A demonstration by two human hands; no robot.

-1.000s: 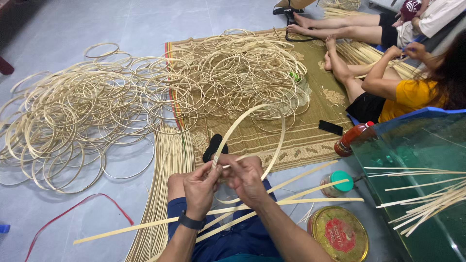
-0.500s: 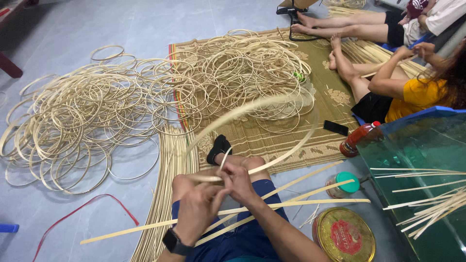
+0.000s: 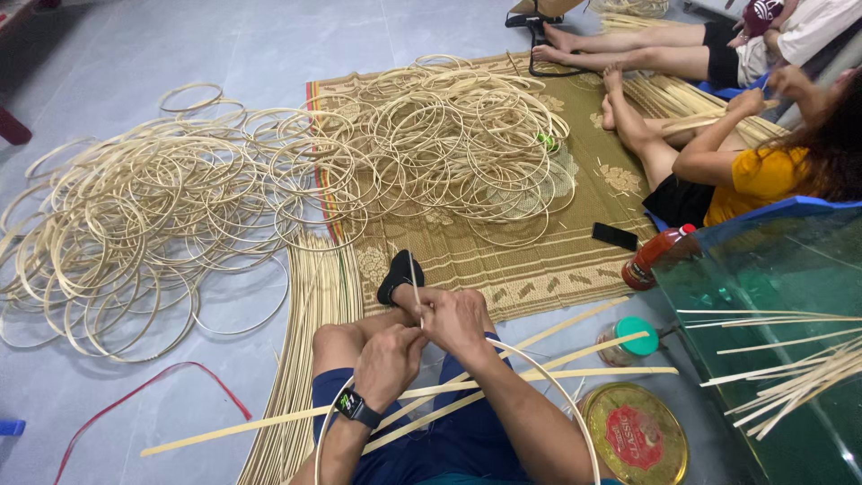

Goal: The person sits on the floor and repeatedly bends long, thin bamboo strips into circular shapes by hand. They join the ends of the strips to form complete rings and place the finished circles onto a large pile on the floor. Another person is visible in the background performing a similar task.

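A pale, flat bamboo strip bent into a springy hoop curves from the person's lap up to the two hands, where its ends meet above the knees. The left hand, with a black watch at the wrist, is clenched around the strip's lower end; the right hand pinches the overlapping ends, a thin tip poking upward between the fingers.

Going from big to small around them: a wide heap of finished pale bamboo rings, smooth and round, sprawls over the grey tiled floor and onto the woven olive-and-tan mat with a leaf pattern. A glossy green glass tabletop at the right edge carries loose thin splints. A bundle of long straight bamboo strips lies flat on the floor just left of the person's leg, and a few longer slats cross the lap. Another person in a yellow shirt sits on the mat, well apart. Nearer are a round gold tin lid with a red centre, a red plastic bottle lying tilted, a small jar with a teal cap, a thin red cord on the floor, and a black phone on the mat.
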